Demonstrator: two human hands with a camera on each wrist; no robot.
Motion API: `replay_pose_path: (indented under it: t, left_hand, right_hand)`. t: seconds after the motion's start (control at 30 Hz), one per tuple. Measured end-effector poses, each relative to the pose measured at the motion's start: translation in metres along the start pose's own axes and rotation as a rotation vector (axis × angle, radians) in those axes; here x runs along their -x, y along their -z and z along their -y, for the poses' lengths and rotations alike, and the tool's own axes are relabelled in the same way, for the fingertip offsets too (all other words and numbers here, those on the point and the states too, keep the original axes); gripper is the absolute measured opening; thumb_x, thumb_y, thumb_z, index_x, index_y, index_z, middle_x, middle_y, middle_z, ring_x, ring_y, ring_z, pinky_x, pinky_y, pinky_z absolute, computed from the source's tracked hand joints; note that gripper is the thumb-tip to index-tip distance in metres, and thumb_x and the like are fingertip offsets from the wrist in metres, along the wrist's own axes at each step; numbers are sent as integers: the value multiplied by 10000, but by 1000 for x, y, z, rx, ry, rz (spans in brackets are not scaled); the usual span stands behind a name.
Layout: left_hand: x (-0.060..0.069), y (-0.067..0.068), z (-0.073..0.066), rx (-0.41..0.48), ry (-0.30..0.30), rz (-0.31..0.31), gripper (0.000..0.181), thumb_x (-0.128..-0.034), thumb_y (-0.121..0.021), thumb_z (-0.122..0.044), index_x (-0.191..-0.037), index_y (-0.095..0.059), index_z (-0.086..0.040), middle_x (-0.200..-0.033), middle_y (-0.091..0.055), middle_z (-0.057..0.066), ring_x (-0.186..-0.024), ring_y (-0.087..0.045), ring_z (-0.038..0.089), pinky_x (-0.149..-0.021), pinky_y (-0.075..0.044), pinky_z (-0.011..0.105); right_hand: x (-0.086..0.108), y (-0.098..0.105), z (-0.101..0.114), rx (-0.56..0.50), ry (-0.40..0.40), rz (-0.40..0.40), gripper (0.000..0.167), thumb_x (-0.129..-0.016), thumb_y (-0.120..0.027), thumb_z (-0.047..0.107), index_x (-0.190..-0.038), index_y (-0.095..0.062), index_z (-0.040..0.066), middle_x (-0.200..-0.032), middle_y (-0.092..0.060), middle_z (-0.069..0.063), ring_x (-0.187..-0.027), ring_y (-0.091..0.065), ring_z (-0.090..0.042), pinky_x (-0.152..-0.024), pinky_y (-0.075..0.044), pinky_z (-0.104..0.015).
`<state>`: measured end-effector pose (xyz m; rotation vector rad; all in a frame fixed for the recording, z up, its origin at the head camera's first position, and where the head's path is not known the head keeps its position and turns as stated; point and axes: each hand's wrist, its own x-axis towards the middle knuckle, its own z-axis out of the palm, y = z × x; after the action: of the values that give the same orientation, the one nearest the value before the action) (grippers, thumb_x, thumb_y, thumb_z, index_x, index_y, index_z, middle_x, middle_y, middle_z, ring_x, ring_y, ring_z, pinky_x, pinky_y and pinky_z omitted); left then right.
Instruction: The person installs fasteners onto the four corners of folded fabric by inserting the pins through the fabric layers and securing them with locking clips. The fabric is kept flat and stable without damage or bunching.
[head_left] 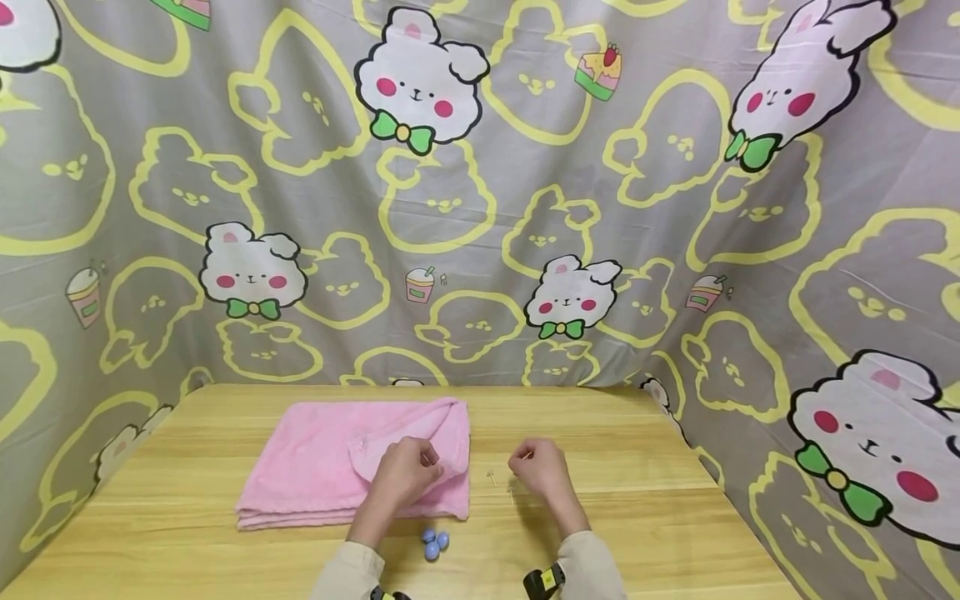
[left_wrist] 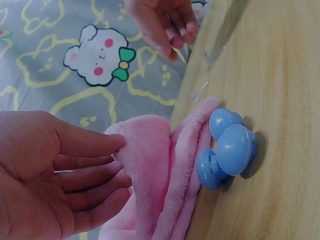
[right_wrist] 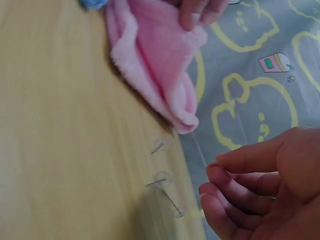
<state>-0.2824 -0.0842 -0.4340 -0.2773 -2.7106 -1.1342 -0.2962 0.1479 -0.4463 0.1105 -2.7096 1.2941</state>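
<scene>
Cloth (head_left: 300, 467) lies folded on the desk (head_left: 637, 533), the left hand (head_left: 406, 472) pinching its raised edge; right hand (head_left: 543, 471) has fingertips together, anything between them unclear; best hold that edge steady, fingers clear of the sharp pins (right_wrist: 162, 179).

- The left hand (head_left: 407, 471) pinched with thumb and forefinger, its other fingers gently bent.
- The right hand (head_left: 543, 468) had thumb and forefinger tips together, the rest loosely curled.
- The left forearm (head_left: 372, 518) and right forearm (head_left: 568, 510) stretched forward, well apart.
</scene>
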Motion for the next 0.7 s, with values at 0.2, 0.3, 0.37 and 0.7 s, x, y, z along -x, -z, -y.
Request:
replay_pose_path:
  t: [0.2,0.3,0.37,0.7]
  left_hand:
    - [0,0,0,-2,12,0,107,-775,-791,-62,-741,-690,-77,-680,-659,11,-651,-568,146,-626,-476,324]
    - [-1,0,-1,-2,7,-2,108,-773,-790,-60,-738,-690,-79,-681,-662,9,-651,-568,144,-627,-476,323]
    - [-1,0,-1,-2,3,-2,107,-772,-790,-59,-736,-691,-81,-682,-666,7,-650,-570,141,-628,-478,322]
    - [0,0,-1,-2,15,-1,114,-776,-791,-61,-734,-687,-81,-674,-664,7,-643,-568,143,-627,-476,326]
  right_hand:
    - [3,-7,0,107,6,46,73,-805,-736,37,-775,-673,57,-762,-664,-64,-605,-536,-170,-551,-446,-302]
    - [4,-8,-1,146,-12,67,114,-776,-775,52,-776,-662,64,-796,-663,-77,-645,-550,-200,-574,-456,-319]
    - [5,-9,-2,160,-31,91,130,-776,-783,62,-778,-654,67,-786,-650,-73,-656,-551,-211,-577,-455,-323]
    - [9,-15,-5,171,-48,131,201,-755,-739,-30,-690,-576,68,-633,-542,-37,-565,-500,-180,-503,-396,-282]
